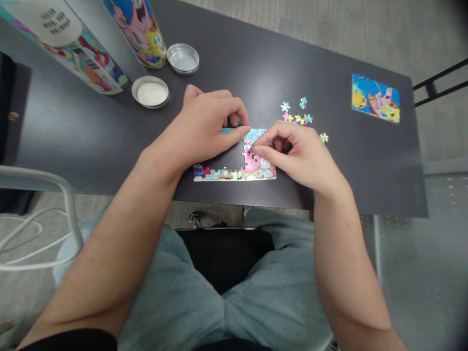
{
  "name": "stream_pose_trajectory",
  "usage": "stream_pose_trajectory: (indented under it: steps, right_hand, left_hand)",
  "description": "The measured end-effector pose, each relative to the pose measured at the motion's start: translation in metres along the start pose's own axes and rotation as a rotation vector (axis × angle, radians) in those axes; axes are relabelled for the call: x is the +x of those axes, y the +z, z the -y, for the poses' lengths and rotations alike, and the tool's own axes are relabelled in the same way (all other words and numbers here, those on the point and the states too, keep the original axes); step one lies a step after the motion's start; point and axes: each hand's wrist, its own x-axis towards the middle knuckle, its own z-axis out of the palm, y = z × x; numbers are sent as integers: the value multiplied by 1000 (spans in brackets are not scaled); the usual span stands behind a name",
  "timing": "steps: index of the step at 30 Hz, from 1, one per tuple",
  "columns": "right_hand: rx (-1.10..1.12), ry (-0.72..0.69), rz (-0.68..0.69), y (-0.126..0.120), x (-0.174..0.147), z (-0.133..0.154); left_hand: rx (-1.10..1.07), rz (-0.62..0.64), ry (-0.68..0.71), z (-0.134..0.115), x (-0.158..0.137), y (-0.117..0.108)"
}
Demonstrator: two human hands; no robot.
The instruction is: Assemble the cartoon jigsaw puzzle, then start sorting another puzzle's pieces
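Observation:
A partly assembled jigsaw puzzle (234,175) lies on the dark table, with a pink cartoon figure in its right half and a gap showing the tabletop at left centre. My left hand (214,122) bends over its upper edge, thumb and index fingertips close together on that edge. At the pink figure, my right hand (292,151) pinches thumb against index finger; the jigsaw piece between them is mostly hidden by the fingertips. Loose jigsaw pieces (285,106) lie beyond my right hand, several of them clustered and another piece (324,137) off to the right.
Two printed cartoon tins (144,36) rise at the upper left, with two round metal lids (183,58) beside them. A cartoon picture card (376,100) lies near the right end of the table (365,170). A white tubular frame (40,175) stands at left.

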Motion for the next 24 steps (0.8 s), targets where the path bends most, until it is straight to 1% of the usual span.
stream_pose_trajectory:
  steps: [3, 6, 11, 15, 24]
  right_hand:
    - [-52, 23, -17, 0, 1, -3]
    - [-51, 32, -7, -1, 2, -4]
    - [-63, -41, -20, -1, 2, -5]
    - [-71, -10, -19, -1, 2, -7]
    - [-103, -105, -50, -6, 3, -8]
  left_hand:
    - [-11, 15, -29, 0, 0, 0]
    - [-29, 22, -43, -1, 0, 0]
    - [-40, 8, -3, 0, 0, 1]
    - [-63, 1, 11, 1, 1, 1]
    - [-118, -2, -24, 1, 2, 2]
